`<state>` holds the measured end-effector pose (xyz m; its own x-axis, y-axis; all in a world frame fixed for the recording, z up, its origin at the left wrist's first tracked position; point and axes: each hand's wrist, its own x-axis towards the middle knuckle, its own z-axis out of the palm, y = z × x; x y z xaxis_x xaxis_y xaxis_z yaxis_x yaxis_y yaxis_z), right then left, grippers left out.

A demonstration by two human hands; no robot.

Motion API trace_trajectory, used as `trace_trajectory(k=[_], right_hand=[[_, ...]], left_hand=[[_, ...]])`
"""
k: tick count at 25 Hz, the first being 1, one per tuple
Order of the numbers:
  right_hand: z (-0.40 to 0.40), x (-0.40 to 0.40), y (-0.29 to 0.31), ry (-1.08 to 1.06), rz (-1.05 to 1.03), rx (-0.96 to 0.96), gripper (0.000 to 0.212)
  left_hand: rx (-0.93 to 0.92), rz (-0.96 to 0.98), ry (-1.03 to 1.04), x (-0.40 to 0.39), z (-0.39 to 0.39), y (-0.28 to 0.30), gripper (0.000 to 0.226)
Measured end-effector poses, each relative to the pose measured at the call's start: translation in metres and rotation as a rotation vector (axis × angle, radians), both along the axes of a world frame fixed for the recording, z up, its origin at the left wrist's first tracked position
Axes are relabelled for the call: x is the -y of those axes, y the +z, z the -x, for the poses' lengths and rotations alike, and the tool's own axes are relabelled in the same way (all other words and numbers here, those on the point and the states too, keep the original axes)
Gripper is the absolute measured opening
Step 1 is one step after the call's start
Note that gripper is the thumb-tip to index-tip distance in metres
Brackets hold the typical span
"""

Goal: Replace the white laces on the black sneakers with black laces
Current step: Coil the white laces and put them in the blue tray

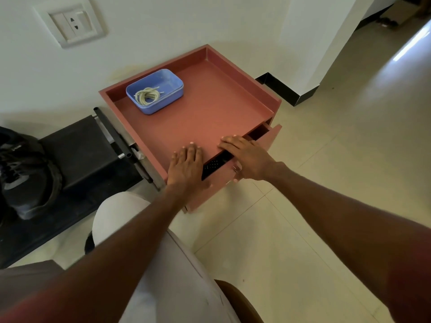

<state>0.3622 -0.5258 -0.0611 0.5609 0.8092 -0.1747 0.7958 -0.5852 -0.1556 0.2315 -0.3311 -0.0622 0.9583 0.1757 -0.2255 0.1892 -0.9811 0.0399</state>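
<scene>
A coil of white laces lies in a blue plastic box at the back left of a pink cabinet top. A black sneaker sits at the far left on a black bench. My left hand rests flat on the cabinet's front edge with straight fingers. My right hand lies over the gap of a slightly pulled-out drawer, fingertips on the top edge, thumb down on the drawer front. Something dark with a dotted pattern shows inside the gap.
The cabinet stands against a white wall with a socket plate. The black bench with a metal frame adjoins it on the left. Pale tiled floor stretches to the right. My knee in light trousers is below the cabinet.
</scene>
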Motion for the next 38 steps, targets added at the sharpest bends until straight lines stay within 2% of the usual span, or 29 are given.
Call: trace_trajectory(k=[3, 4, 6, 9, 11, 13, 15, 18, 21, 24, 27, 30, 32, 35, 36, 38], right_hand=[[0.014, -0.022, -0.006, -0.095, -0.112, 0.198, 0.078], [0.019, -0.033, -0.006, -0.15, -0.114, 0.243, 0.068], [0.024, -0.052, -0.003, -0.251, -0.091, 0.272, 0.054], [0.028, -0.062, 0.001, -0.283, -0.048, 0.255, 0.043], [0.027, -0.067, 0.009, -0.275, -0.011, 0.206, 0.041], [0.025, -0.081, 0.024, -0.322, -0.043, 0.077, 0.037], [0.033, -0.102, 0.038, -0.405, -0.172, 0.0, 0.03], [0.058, -0.149, 0.066, -0.414, -0.39, -0.044, 0.029], [0.1, -0.216, 0.098, -0.262, -0.494, -0.141, 0.026], [0.139, -0.279, 0.122, -0.091, -0.491, -0.17, 0.025], [0.173, -0.343, 0.138, 0.036, -0.396, -0.172, 0.021], [0.207, -0.419, 0.124, 0.041, -0.29, -0.227, 0.04], [0.224, -0.462, 0.103, 0.004, -0.224, -0.281, 0.063], [0.231, -0.51, 0.072, -0.118, -0.183, -0.415, 0.1], [0.229, -0.52, 0.065, -0.15, -0.191, -0.445, 0.104], [0.223, -0.533, 0.054, -0.12, -0.242, -0.422, 0.091]], left_hand=[[0.144, -0.101, -0.055, -0.006, -0.002, -0.001, 0.078], [0.184, -0.115, -0.076, -0.006, -0.002, -0.001, 0.071], [0.202, -0.107, -0.086, -0.007, 0.0, -0.002, 0.072], [0.14, -0.052, -0.062, -0.004, -0.001, 0.004, 0.075], [0.136, 0.121, 0.005, -0.008, -0.003, 0.021, 0.062], [0.251, 0.236, 0.001, -0.027, 0.007, 0.049, 0.054], [0.43, 0.248, -0.005, -0.063, 0.034, 0.078, 0.051], [0.57, 0.244, 0.155, -0.135, 0.09, 0.112, 0.034], [0.55, 0.233, 0.356, -0.213, 0.164, 0.12, 0.026], [0.61, 0.363, 0.594, -0.272, 0.237, 0.12, 0.017], [0.656, 0.448, 0.893, -0.322, 0.27, 0.111, 0.023], [0.529, 0.463, 1.049, -0.371, 0.277, 0.096, 0.043], [0.397, 0.398, 1.001, -0.395, 0.273, 0.088, 0.06], [0.344, 0.326, 0.857, -0.435, 0.266, 0.079, 0.078], [0.338, 0.368, 0.86, -0.449, 0.265, 0.075, 0.08], [0.336, 0.416, 0.874, -0.477, 0.268, 0.059, 0.078]])
